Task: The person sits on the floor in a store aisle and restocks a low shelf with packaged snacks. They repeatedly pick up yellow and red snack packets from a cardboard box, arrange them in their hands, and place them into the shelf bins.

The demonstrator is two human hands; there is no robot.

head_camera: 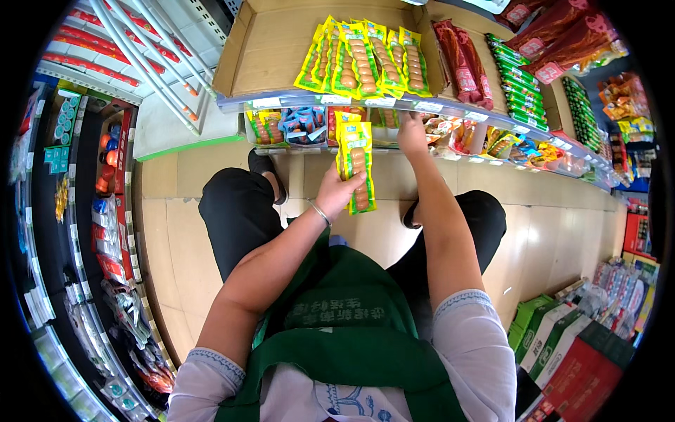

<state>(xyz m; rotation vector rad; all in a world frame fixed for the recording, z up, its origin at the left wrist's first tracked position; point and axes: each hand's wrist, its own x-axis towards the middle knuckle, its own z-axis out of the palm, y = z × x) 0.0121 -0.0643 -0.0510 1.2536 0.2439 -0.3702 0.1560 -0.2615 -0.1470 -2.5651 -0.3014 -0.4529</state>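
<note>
My left hand [339, 191] grips at least two yellow-and-green sausage packets [356, 158], held upright in front of the shelves. My right hand [413, 134] reaches to the lower shelf, just under the price rail of the upper one. Its fingertips are partly hidden there, so whether they hold anything is unclear. Beside it, a few similar packets [387, 117] stand in a box on the lower shelf. Above, more sausage packets [358, 60] lie overlapped in an open cardboard tray [262, 47], whose left part shows bare cardboard.
The upper shelf's price rail [364, 102] overhangs the lower goods. Dark red packets [464, 63] and green-wrapped sticks [517, 79] lie to the right. White rods [147, 58] lean at the left, near a stocked rack [79, 211]. Cartons [559, 343] stand on the right.
</note>
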